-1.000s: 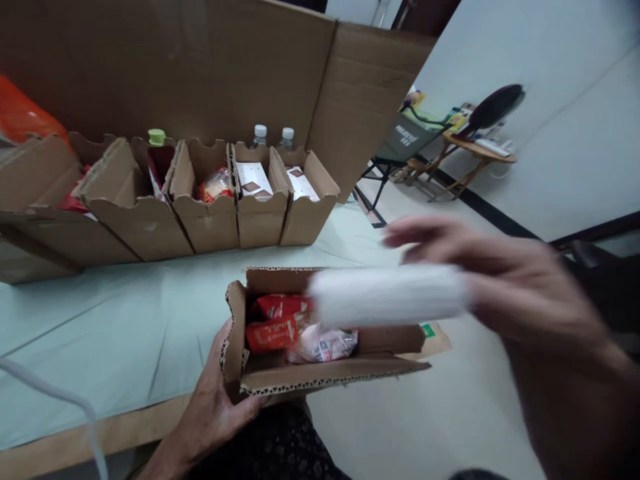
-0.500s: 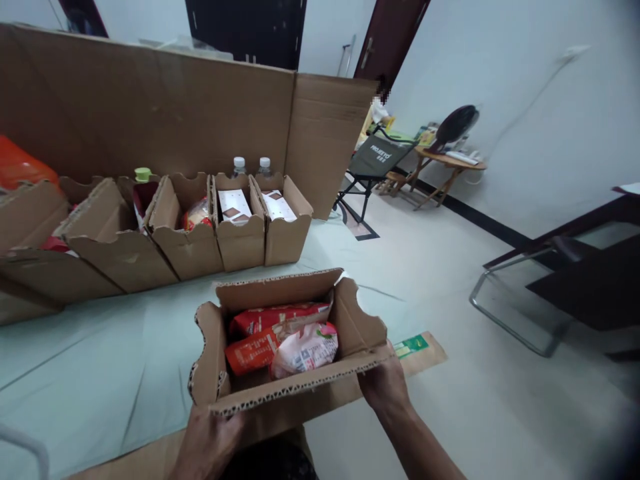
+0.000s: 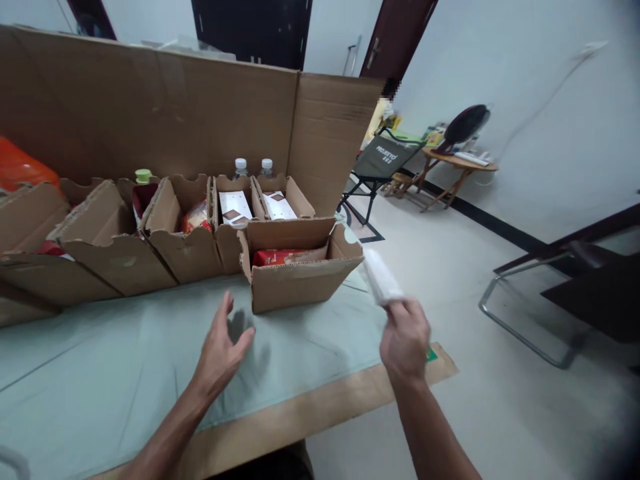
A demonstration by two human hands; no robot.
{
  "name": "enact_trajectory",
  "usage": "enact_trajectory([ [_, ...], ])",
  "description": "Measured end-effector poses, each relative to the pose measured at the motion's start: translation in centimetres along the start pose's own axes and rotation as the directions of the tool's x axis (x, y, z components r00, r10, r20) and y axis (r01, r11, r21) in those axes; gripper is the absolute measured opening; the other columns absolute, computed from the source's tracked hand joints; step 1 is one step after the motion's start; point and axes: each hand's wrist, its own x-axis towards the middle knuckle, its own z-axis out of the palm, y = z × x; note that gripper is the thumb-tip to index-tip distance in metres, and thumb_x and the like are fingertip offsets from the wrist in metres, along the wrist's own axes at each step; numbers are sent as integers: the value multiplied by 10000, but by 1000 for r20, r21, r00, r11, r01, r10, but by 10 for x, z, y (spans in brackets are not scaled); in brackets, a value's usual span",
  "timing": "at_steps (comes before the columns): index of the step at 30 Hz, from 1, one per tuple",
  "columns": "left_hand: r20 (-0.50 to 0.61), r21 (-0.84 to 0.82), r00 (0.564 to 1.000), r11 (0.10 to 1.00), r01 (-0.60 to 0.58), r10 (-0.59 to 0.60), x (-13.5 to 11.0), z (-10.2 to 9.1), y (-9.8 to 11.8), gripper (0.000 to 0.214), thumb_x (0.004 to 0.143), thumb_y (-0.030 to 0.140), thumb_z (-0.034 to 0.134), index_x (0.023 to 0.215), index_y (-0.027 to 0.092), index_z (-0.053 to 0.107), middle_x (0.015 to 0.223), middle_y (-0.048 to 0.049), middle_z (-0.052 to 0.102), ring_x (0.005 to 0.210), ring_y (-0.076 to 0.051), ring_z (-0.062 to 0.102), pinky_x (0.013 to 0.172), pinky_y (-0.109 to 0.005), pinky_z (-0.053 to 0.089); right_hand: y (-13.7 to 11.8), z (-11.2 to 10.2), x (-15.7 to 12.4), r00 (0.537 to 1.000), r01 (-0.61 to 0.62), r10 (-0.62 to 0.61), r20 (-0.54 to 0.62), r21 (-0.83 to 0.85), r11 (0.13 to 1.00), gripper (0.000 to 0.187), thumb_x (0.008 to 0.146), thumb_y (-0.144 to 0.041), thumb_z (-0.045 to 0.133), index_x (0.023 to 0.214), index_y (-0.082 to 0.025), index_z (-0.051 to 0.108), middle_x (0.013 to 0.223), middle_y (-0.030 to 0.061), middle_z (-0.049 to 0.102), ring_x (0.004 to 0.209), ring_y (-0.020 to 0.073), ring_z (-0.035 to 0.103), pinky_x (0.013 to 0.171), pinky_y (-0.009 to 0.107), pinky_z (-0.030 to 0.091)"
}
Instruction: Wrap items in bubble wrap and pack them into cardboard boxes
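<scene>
A cardboard box sits on the cloth-covered table, in front of the row's right end. Red snack packages show inside it. My left hand hovers over the cloth just left of and nearer than this box, fingers apart and nothing in them. To the right of the box, my right hand is closed around the lower end of a white, folded, slim bundle. The bundle is blurred, and I cannot tell whether it is plastic or paper. Its upper end lies close to the box's right side.
Several cardboard boxes stand in a row, holding packages, white cartons and bottles. A tall cardboard panel rises behind them. Pale green cloth covers the table. Right of it are a folding chair and a small wooden table.
The box has moved away from me onto the table, and both hands have let go of it. My right hand now holds a white bundle; my left hand is open.
</scene>
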Motion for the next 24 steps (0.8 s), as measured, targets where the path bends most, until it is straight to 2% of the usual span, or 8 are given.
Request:
enact_trajectory([
  [4,61,77,998,997,15,-20,-63,-36,-4,697,911,463,626,1540,268,400,1485,-174,569,1296,-344,615,1112,-599,460,-24,-29,-73,946,-10,51,319,-129,992,135,859,-343,712,873,-210,700,1014,48,728,964,213,655,857,304,492],
  [7,91,188,968,951,-246,233,-88,-56,14,813,883,371,693,1593,353,298,1645,-141,375,1459,-364,456,1160,-606,412,-32,-8,-104,732,-104,232,640,-232,967,158,912,-366,666,858,-218,682,1103,82,740,1043,255,670,913,349,495],
  [11,145,244,884,850,-467,445,-93,-71,34,986,826,317,767,1628,380,198,1695,-116,288,1558,-357,289,1215,-589,341,-29,38,-114,442,-185,360,821,-310,933,272,908,-440,666,768,-212,610,961,62,725,883,216,639,822,328,480],
  [13,167,200,911,891,-407,378,-92,-75,36,917,809,316,775,1600,332,312,1613,-125,441,1496,-342,406,1203,-551,373,-28,58,-117,329,-215,381,864,-325,921,331,899,-479,681,735,-206,592,816,27,661,760,174,571,734,295,448],
  [16,138,55,987,994,-95,87,-91,-83,31,674,801,351,766,1434,231,568,1330,-115,692,1220,-302,652,1066,-450,511,-21,81,-126,211,-240,402,891,-351,905,390,880,-531,709,717,-198,587,694,-22,544,659,132,462,642,258,377],
  [20,248,-381,944,874,301,-217,-89,-93,17,509,851,511,711,1208,148,704,1071,-105,774,914,-245,728,782,-319,578,2,106,-134,191,-444,480,856,-361,820,480,768,-597,802,672,-194,560,653,-38,524,619,113,432,620,242,378],
  [22,231,-549,931,752,366,-284,-87,-96,9,513,840,547,723,1145,135,719,1024,-103,781,915,-247,732,781,-311,576,15,113,-138,231,-526,519,823,-343,778,506,738,-650,797,706,-194,579,679,-24,563,624,117,469,628,244,416],
  [24,119,-638,918,679,363,-379,-85,-95,2,501,786,540,778,1089,145,726,1007,-91,782,983,-260,729,855,-328,578,23,115,-144,211,-597,548,810,-337,728,558,748,-736,730,864,-197,644,774,12,632,680,146,550,641,263,469],
])
